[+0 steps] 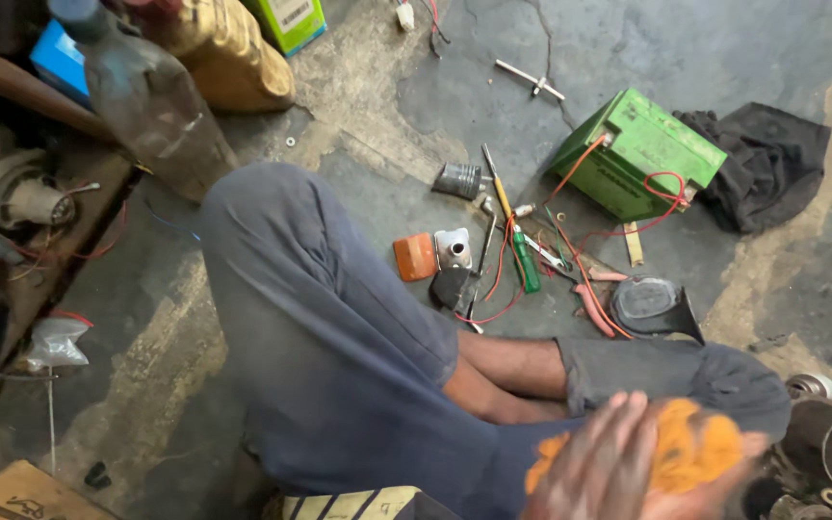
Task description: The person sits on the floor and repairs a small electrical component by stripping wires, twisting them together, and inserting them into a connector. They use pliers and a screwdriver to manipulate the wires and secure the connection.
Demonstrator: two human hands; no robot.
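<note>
Seated on the concrete floor (801,58), legs crossed in grey trousers (339,347). At the near right edge my hand (599,462), blurred, is closed over an orange cloth (700,448) bunched against my knee; I cannot tell which hand it is, nor how tightly the fingers grip, and no other hand shows. Beyond my shins lie a green-handled screwdriver (527,265), pliers (594,308) with pink grips, an orange lens (415,256) and a small metal housing (453,247), tangled with red wires (503,279). Farther right stands a green battery (637,154), wires attached, beside a black rag (767,164). Far left, a dusty plastic bottle (151,101) leans near a yellow container (228,53).
</note>
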